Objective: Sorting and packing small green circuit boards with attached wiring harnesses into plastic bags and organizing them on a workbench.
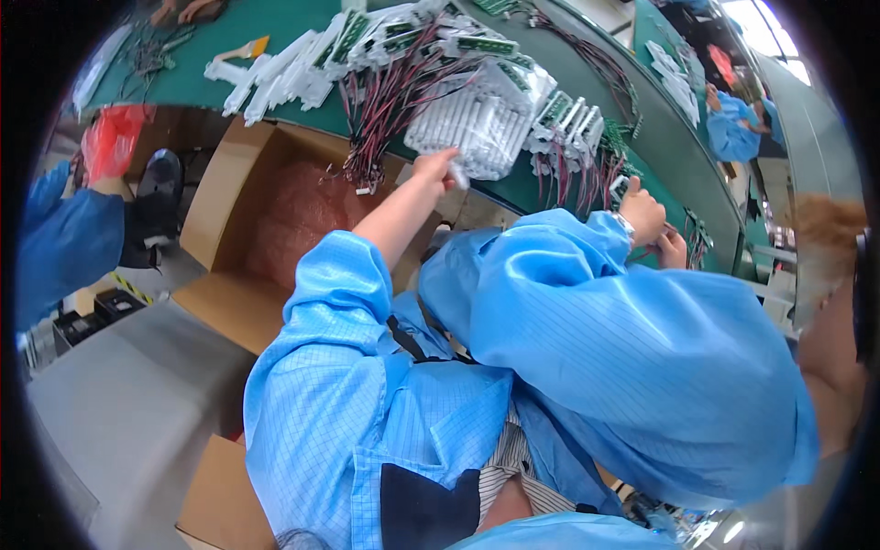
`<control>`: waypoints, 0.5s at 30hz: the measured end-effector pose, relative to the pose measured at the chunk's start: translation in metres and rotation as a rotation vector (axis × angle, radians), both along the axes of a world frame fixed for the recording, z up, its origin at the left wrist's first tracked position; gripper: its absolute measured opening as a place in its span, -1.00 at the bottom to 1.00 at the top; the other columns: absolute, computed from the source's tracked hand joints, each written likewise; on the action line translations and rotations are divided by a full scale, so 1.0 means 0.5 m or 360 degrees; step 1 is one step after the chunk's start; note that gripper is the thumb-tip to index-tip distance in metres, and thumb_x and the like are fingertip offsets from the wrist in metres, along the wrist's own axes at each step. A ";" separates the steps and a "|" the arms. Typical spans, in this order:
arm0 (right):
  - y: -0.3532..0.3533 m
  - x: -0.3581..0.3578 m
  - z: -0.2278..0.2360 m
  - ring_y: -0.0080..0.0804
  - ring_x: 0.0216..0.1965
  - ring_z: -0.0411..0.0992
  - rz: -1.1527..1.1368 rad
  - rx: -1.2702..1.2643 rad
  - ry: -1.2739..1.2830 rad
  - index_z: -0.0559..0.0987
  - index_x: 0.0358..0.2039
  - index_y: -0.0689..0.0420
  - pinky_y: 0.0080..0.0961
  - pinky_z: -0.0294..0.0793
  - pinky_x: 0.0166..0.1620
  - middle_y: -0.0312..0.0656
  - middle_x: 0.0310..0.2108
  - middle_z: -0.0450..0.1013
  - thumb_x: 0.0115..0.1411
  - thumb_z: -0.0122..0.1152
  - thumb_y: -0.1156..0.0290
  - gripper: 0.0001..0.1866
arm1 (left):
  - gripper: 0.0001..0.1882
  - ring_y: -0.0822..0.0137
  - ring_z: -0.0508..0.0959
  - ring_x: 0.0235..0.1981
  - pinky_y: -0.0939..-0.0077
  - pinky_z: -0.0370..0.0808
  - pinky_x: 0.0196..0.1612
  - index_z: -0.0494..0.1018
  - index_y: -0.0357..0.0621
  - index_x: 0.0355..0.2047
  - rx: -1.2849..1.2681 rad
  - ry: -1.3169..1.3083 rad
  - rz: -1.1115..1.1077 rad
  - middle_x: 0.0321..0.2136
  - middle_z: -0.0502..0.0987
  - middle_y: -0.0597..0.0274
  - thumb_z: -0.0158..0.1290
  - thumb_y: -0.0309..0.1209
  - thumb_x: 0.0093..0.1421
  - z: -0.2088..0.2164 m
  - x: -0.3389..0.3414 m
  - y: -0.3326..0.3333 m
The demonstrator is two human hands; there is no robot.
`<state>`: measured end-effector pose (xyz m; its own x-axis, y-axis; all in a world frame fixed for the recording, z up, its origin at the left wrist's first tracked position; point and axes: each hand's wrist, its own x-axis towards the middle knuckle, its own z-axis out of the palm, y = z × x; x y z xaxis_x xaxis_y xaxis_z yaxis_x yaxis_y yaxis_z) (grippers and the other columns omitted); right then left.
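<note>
My left hand [435, 170], with its forearm bare, reaches to the bench's near edge. Its fingers are closed on a narrow white strip [459, 176], whose end sticks out below them. Just beyond lies a stack of white strips [472, 126] in clear plastic. Beside it, red and black wires [390, 105] hang over the edge in a thick bundle. My right hand cannot be seen; a large blue sleeve [642, 348] covers that side. Two hands there, one with a wristband [643, 215], appear to be a co-worker's, working close together near more wired strips [568, 128].
An open cardboard box [225, 197] lined with pink plastic stands below the bench, left of my forearm. On the green bench top [206, 92] are more white strips, green boards and a brush [243, 49]. Other people sit at far left and far right.
</note>
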<state>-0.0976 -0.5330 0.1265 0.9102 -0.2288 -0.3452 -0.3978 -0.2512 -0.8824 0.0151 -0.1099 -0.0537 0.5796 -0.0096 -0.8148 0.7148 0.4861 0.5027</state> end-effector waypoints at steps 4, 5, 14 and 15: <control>-0.084 -0.003 -0.031 -0.48 -0.35 0.43 -0.0054 0.0231 0.0114 0.37 -0.12 0.15 -0.63 0.43 -0.34 -0.25 -0.32 0.44 0.14 0.03 0.31 -0.69 | -0.76 0.36 0.29 -0.78 0.48 0.19 -0.77 0.44 -0.17 -0.48 0.0144 -0.0066 -0.0598 -0.67 0.41 0.22 0.18 -0.30 -0.10 0.042 -0.005 -0.013; -0.110 -0.009 -0.039 -0.48 -0.34 0.43 -0.0014 0.0189 0.0132 0.37 -0.12 0.15 -0.62 0.43 -0.34 -0.25 -0.31 0.43 0.14 0.02 0.30 -0.68 | -0.75 0.33 0.32 -0.70 0.42 0.24 -0.69 0.44 -0.19 -0.44 0.0033 -0.0192 -0.0476 -0.59 0.42 0.20 0.15 -0.31 -0.08 0.043 -0.005 -0.021; -0.425 0.244 -0.152 -0.44 -0.27 0.40 0.0239 -0.0132 0.0438 0.39 -0.12 0.13 -0.54 0.41 -0.29 -0.21 -0.24 0.40 0.13 -0.01 0.22 -0.65 | -0.74 0.25 0.48 -0.30 0.34 0.45 -0.27 0.35 -0.15 -0.23 -0.0725 -0.0904 -0.0478 -0.32 0.47 0.14 -0.06 -0.30 0.10 0.409 0.145 -0.039; -0.465 0.255 -0.179 -0.44 -0.26 0.39 0.0354 -0.0148 0.0503 0.39 -0.12 0.13 -0.53 0.41 -0.28 -0.21 -0.23 0.40 0.13 -0.02 0.21 -0.65 | -0.71 0.24 0.48 -0.33 0.36 0.44 -0.31 0.36 -0.18 -0.23 -0.0773 -0.1029 -0.0415 -0.33 0.47 0.14 -0.03 -0.30 0.07 0.443 0.161 -0.017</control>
<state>0.0300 -0.7655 0.0373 0.7932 -0.0817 -0.6034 -0.5732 -0.4346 -0.6947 0.0959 -0.1184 0.1678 0.8606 -0.4706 -0.1949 0.4779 0.6134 0.6288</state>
